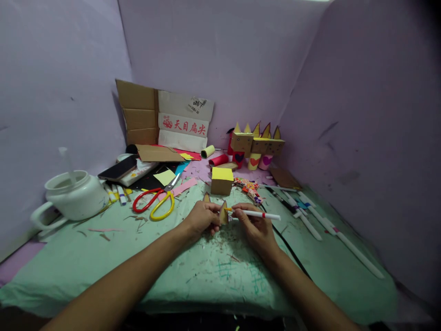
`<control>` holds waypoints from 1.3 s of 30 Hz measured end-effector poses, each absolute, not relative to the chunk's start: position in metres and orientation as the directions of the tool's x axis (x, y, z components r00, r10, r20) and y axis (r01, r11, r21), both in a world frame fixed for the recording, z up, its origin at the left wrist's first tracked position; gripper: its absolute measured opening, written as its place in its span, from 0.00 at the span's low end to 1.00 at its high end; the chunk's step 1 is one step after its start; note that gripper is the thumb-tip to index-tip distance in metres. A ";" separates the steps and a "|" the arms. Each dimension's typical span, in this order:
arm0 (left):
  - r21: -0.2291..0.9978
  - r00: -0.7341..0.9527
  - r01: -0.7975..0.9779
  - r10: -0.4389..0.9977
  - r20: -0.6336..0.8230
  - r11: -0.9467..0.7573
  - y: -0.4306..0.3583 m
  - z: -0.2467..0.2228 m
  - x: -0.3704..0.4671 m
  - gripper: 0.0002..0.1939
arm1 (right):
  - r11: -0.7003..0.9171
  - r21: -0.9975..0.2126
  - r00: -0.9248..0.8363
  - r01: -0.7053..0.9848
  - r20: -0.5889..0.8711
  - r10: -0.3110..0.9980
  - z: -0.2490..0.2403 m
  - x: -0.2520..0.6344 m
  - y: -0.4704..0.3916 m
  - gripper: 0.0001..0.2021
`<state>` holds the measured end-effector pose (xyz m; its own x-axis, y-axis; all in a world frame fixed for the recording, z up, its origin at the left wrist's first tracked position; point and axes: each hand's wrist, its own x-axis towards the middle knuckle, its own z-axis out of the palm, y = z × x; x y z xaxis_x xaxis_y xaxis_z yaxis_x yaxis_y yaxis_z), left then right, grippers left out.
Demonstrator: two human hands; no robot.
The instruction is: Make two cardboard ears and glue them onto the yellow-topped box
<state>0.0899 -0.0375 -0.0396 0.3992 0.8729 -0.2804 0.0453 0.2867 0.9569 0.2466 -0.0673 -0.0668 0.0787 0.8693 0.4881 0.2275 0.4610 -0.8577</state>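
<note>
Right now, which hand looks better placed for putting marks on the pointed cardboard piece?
Probably the right hand: it holds the white marker, its orange tip at or very near the pointed cardboard piece. The left hand is occupied, gripping that piece.

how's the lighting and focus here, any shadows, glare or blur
Head view: dim light, with a bright strip at the top edge and a black upper right corner; head view: a soft shadow on the left wall beside the cardboard box; head view: the marker in the right hand and pointed cardboard piece in the left hand look slightly soft, without glare.
</note>
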 end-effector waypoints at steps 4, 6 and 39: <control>0.959 0.395 0.025 0.878 -0.270 0.283 -0.037 -0.041 0.090 0.17 | 0.448 -0.860 0.053 0.246 0.473 0.879 -0.066 0.245 -0.070 0.08; 0.959 0.389 0.016 0.882 -0.266 0.283 -0.037 -0.041 0.090 0.17 | 0.441 -0.859 0.020 0.261 0.461 0.887 -0.066 0.245 -0.071 0.09; 0.964 0.398 -0.010 0.886 -0.240 0.266 -0.036 -0.043 0.090 0.16 | 0.484 -0.826 -0.009 0.288 0.503 0.864 -0.065 0.246 -0.071 0.10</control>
<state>0.0905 -0.0362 -0.0425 0.3976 0.8857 -0.2396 -0.0105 0.2655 0.9640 0.2463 -0.0714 -0.0652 -0.0090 0.8640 0.5034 0.2882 0.4843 -0.8261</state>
